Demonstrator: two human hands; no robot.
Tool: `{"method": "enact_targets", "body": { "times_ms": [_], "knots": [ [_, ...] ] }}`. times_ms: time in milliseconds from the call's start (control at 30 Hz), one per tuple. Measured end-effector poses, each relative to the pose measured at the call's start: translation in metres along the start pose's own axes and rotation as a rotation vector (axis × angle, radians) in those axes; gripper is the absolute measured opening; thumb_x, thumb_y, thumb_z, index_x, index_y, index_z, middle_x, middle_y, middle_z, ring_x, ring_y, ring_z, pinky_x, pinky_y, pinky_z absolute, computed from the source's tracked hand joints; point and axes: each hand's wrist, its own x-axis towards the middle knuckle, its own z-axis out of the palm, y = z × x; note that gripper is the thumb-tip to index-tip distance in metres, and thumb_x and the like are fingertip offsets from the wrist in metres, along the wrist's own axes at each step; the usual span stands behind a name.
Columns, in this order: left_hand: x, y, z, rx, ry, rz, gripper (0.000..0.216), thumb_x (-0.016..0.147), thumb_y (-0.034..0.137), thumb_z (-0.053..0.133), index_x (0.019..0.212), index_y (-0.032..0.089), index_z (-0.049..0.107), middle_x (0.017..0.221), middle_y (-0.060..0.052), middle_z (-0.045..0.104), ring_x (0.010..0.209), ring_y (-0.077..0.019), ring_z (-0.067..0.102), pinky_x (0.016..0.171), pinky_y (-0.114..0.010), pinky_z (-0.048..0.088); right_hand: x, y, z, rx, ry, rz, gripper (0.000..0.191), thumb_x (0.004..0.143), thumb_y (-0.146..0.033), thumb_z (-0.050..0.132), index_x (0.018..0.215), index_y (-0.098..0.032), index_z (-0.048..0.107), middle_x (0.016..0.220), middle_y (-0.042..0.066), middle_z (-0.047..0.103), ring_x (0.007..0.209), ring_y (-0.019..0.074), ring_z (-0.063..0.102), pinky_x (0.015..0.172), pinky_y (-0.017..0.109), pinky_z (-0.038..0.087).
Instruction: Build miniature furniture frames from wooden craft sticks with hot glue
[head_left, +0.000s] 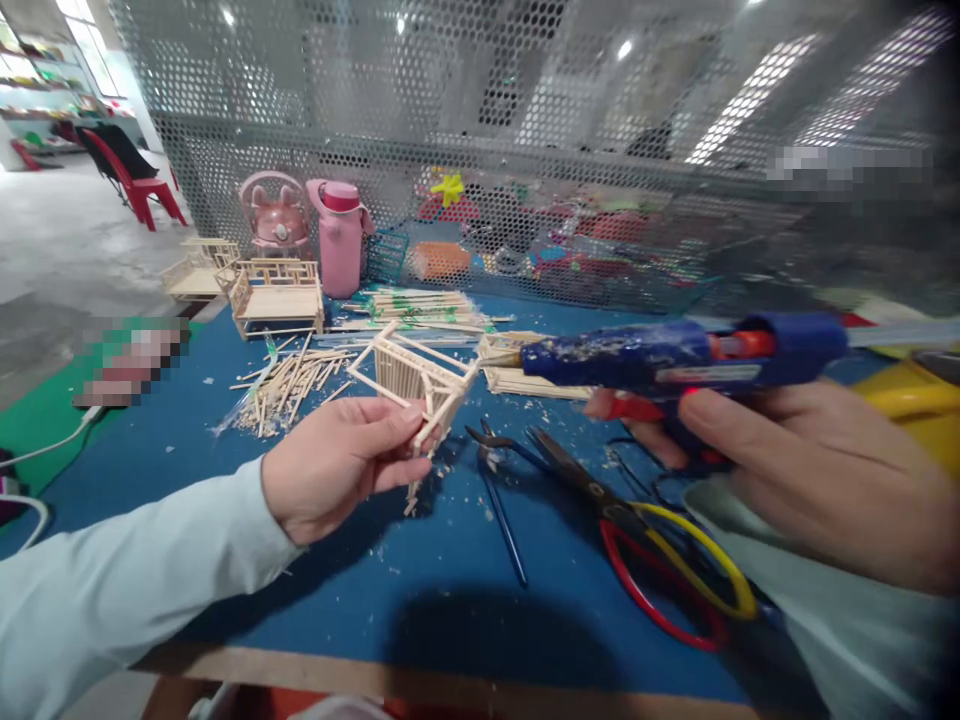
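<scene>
My left hand (341,462) is closed on a small wooden stick frame (415,380), held tilted above the blue mat. My right hand (810,470) grips a blue hot glue gun (675,362) with a finger on its red trigger. The gun's metal nozzle (496,358) points left, just beside the frame's right end. Both sleeves are pale blue.
Scissors with red and yellow handles (652,545) and small cutters (491,450) lie on the blue mat (450,580). Loose sticks (289,385), bundled sticks (420,308), finished stick furniture (274,292), a pink bottle (340,235) and a perforated metal screen (525,150) stand behind.
</scene>
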Motion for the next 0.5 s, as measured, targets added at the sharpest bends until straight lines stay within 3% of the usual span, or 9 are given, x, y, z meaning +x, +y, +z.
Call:
{"method": "enact_targets", "body": {
  "times_ms": [167, 367, 500],
  "knots": [
    [0.003, -0.001, -0.004, 0.011, -0.034, -0.024, 0.02, 0.086, 0.012, 0.054, 0.072, 0.007, 0.067, 0.066, -0.002, 0.06, 0.054, -0.003, 0.054, 0.057, -0.013, 0.053, 0.01, -0.001, 0.0, -0.035, -0.074, -0.064, 0.058, 0.075, -0.071, 0.045, 0.041, -0.025, 0.055, 0.038, 0.003, 0.054, 0.034, 0.0157, 0.049, 0.031, 0.028, 0.039],
    [0.004, -0.005, -0.003, 0.01, -0.058, -0.003, 0.019, 0.073, 0.024, 0.072, 0.067, 0.008, 0.066, 0.063, -0.001, 0.059, 0.053, -0.003, 0.052, 0.055, -0.011, 0.049, 0.019, -0.003, 0.0, -0.088, -0.109, -0.237, 0.05, 0.079, -0.065, 0.045, 0.048, -0.029, 0.061, 0.047, -0.001, 0.056, 0.039, 0.0139, 0.047, 0.066, 0.038, 0.055],
    [0.006, -0.007, -0.002, 0.008, -0.074, 0.006, 0.027, 0.064, 0.031, 0.079, 0.066, 0.008, 0.066, 0.061, 0.0, 0.057, 0.052, -0.0026, 0.05, 0.053, -0.011, 0.047, 0.02, 0.0, 0.001, -0.094, -0.148, -0.249, 0.047, 0.082, -0.061, 0.044, 0.053, -0.03, 0.063, 0.046, -0.001, 0.054, 0.042, 0.015, 0.049, 0.07, 0.037, 0.055]
  ]
}}
